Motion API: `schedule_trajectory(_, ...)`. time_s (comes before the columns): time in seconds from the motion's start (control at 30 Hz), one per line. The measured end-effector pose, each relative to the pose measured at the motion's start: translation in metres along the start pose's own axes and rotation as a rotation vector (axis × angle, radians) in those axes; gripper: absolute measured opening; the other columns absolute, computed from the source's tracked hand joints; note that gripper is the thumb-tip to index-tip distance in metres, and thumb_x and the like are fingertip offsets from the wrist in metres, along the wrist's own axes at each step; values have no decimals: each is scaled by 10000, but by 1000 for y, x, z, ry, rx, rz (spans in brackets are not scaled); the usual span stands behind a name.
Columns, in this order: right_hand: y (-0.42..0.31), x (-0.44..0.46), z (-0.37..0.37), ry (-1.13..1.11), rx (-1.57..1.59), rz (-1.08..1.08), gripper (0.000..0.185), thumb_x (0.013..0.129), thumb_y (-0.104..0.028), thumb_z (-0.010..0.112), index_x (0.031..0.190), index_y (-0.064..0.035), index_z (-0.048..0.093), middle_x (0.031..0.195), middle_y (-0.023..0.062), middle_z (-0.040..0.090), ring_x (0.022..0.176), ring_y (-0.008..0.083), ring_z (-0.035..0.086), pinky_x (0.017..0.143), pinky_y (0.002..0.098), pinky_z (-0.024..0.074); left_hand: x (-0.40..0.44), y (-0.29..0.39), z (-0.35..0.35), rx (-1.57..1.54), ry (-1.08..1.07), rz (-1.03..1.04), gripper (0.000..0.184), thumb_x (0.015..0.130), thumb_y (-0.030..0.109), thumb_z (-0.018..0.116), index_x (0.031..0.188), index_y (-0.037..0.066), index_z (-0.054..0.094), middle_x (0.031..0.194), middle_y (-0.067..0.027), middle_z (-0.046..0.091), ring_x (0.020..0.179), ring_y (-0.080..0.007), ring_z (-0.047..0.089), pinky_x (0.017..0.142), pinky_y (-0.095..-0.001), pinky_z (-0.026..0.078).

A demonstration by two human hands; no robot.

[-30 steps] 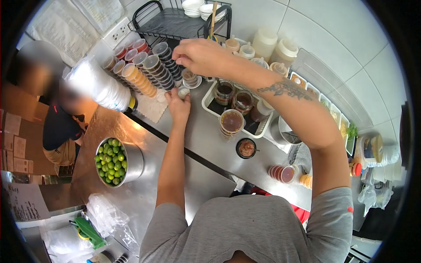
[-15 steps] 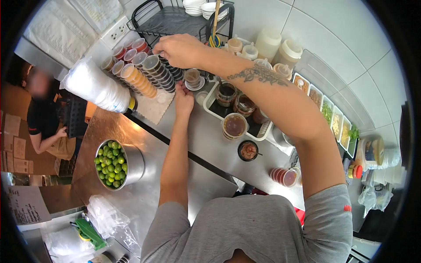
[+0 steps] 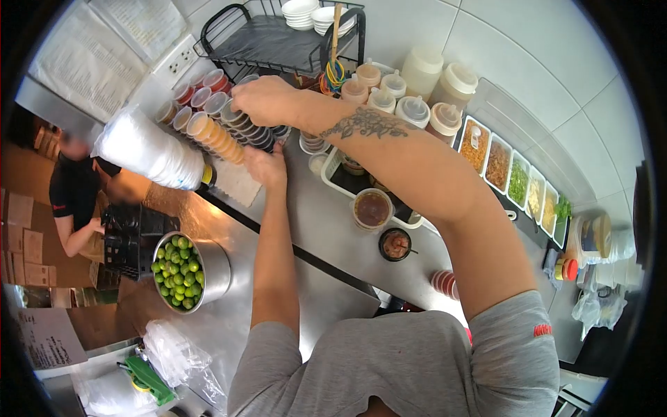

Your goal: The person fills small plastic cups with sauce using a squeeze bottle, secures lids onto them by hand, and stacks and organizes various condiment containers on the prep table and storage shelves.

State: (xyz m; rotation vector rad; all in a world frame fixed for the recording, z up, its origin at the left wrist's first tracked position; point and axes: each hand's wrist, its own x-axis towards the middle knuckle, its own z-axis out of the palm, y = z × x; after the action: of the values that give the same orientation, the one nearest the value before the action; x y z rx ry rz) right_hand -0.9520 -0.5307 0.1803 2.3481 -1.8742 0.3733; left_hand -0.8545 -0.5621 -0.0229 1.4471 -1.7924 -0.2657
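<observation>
Both hands are at a stack of lidded dark sauce cups [image 3: 248, 131] on the steel counter. My right hand [image 3: 264, 99] curls its fingers over the top end of that stack. At its lower end, my left hand [image 3: 266, 165] closes its fingers around the base; some fingertips are hidden. Beside it stand a stack of orange sauce cups [image 3: 214, 137] and several red sauce cups [image 3: 217, 80]. Another stack with dark contents is partly hidden behind my right hand. Just right of my hands is a short stack of small cups [image 3: 313, 143].
Sauce bottles [image 3: 413, 110] and topping trays [image 3: 497, 161] line the wall. A jar of brown sauce [image 3: 372, 208] stands by a white basket [image 3: 335, 182]. A steel pot of limes [image 3: 215, 271] is at left, near a person [image 3: 69, 187] with a black crate [image 3: 135, 240].
My right hand has shifted left and down onto the nearer dark stack. My left hand has moved left to its base. The person with the crate has come closer to the lime pot.
</observation>
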Motion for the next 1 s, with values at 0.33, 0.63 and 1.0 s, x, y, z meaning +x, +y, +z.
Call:
schedule_trajectory(0.33, -28, -41, -48, -110, -99, -227, 182, 760, -96, 620, 924, -100, 701, 1035, 79, 638, 898, 290, 671, 706, 416, 554, -47, 0, -66, -323, -111, 157, 495, 663, 204, 801, 988, -33, 512, 926, -205, 568, 892, -402, 549, 774, -470, 440)
schedule_trajectory(0.63, -109, -165, -80, -166, 2, -523, 92, 614, -140, 687, 662, -61, 692, 691, 124, 660, 648, 248, 674, 520, 370, 515, -154, 15, -133, -542, -528, 195, 446, 768, 158, 730, 1171, 51, 574, 1107, -191, 608, 1078, -344, 579, 912, -399, 470)
schedule_trajectory(1.0, -95, -151, -121, -428, 39, -243, 110, 716, -90, 654, 810, -51, 698, 792, 169, 689, 776, 310, 693, 618, 424, 554, -72, 10, -162, -350, -1151, 196, 433, 787, 70, 683, 1201, 35, 559, 1120, -164, 618, 903, -261, 621, 812, -374, 497)
